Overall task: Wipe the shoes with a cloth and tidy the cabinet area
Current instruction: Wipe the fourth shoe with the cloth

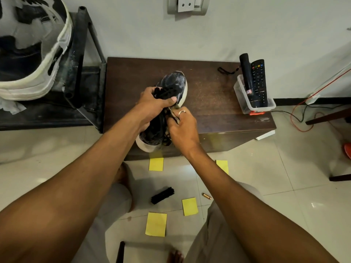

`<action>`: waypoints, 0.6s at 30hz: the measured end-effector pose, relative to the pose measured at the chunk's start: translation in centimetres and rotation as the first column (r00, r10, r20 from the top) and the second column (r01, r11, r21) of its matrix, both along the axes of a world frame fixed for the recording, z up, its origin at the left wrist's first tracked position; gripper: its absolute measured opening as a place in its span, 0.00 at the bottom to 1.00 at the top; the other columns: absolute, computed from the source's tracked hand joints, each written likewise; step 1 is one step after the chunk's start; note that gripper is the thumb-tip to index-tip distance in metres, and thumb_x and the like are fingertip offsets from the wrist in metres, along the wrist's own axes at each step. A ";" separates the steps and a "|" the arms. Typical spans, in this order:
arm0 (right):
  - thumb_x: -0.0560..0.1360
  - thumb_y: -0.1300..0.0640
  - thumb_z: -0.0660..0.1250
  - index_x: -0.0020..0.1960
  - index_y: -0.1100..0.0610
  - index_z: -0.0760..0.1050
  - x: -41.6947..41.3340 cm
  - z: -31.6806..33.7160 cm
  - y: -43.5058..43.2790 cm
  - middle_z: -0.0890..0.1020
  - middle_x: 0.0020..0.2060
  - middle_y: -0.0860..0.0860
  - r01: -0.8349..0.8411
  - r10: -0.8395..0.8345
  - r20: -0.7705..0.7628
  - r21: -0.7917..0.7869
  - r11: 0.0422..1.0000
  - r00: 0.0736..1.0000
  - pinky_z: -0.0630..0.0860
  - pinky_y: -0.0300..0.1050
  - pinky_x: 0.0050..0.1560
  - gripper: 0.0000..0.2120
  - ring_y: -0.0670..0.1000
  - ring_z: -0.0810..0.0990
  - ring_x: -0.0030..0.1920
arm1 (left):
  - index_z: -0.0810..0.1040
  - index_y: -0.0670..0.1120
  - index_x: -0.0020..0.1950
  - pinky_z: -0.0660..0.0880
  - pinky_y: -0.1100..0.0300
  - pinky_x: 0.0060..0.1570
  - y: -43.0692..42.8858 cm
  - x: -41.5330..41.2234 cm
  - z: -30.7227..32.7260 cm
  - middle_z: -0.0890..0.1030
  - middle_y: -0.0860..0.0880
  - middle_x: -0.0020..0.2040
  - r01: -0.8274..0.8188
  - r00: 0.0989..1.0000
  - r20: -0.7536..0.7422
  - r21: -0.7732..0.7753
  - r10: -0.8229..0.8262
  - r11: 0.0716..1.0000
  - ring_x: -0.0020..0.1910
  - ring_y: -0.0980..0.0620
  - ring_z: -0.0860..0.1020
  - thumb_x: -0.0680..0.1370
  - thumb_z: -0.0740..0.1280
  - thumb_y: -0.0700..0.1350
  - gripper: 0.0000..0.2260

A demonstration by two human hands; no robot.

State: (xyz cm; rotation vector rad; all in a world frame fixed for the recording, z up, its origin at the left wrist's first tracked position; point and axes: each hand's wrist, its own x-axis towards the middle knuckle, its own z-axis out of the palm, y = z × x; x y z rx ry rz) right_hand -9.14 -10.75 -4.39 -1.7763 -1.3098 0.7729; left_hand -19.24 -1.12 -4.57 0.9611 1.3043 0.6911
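Nearest to me, at six o'clock, the person sits on the pale tiled floor (284, 168) with knees spread, and between them lie yellow sticky notes (156, 224), a black brush (162, 195) and a small brass-coloured cartridge-like object (207, 196), which I cannot identify for certain. Two more yellow notes lie at the foot of the cabinet.

Both forearms reach up toward twelve o'clock and meet over the dark wooden cabinet (209, 95). The left hand (153, 107) is closed tightly around the black shoe (171, 103) at its laces, holding it tilted with its white sole edge turned toward three o'clock. The right hand (182, 128), a ring on one finger, is pinched shut on a patterned cloth (173, 114) and presses it against the shoe's side near the middle.

Wiping looks to be in the middle of its course: this shoe is being rubbed, and I cannot tell how clean it is. The tidying seems hardly begun, judging by the brush and notes scattered on the floor.

Farther off, at two o'clock on the cabinet top, a clear plastic tub (245, 103) holds a dark spray can (247, 78) and a remote control (259, 82). At ten o'clock a black metal rack (91, 54) carries a large white-soled sneaker (32, 54). A wall socket (187, 4) sits at twelve, and loose red cables (302, 114) trail at three o'clock.
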 end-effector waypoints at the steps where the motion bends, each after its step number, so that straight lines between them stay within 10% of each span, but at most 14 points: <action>1: 0.79 0.64 0.63 0.49 0.60 0.82 0.0 -0.1 0.3 0.77 0.47 0.49 -0.034 0.034 0.037 0.006 0.999 0.999 0.73 0.32 0.42 0.08 0.44 0.78 0.44 | 0.77 0.52 0.57 0.81 0.53 0.54 0.1 0.1 0.0 0.84 0.49 0.54 -0.030 0.999 0.038 -0.005 0.030 1.000 0.53 0.50 0.84 0.68 0.81 0.49 0.22; 10: 0.81 0.60 0.66 0.58 0.61 0.82 1.6 -0.7 -3.9 0.76 0.50 0.48 -0.341 0.339 0.139 -0.013 0.940 0.930 0.75 0.41 0.49 0.09 0.47 0.77 0.49 | 0.81 0.50 0.51 0.81 0.50 0.59 0.8 0.0 -0.4 0.85 0.47 0.51 -0.144 0.989 0.037 -0.012 0.144 0.990 0.54 0.48 0.84 0.78 0.69 0.34 0.11; 18: 0.79 0.63 0.66 0.63 0.59 0.81 0.4 -1.8 -0.6 0.77 0.51 0.54 -0.188 0.126 0.427 0.106 0.976 0.895 0.79 0.51 0.45 0.14 0.55 0.78 0.50 | 0.80 0.50 0.49 0.79 0.57 0.56 1.1 -0.2 -0.6 0.83 0.50 0.47 -0.124 0.990 0.067 0.014 0.123 0.992 0.50 0.52 0.81 0.78 0.69 0.32 0.12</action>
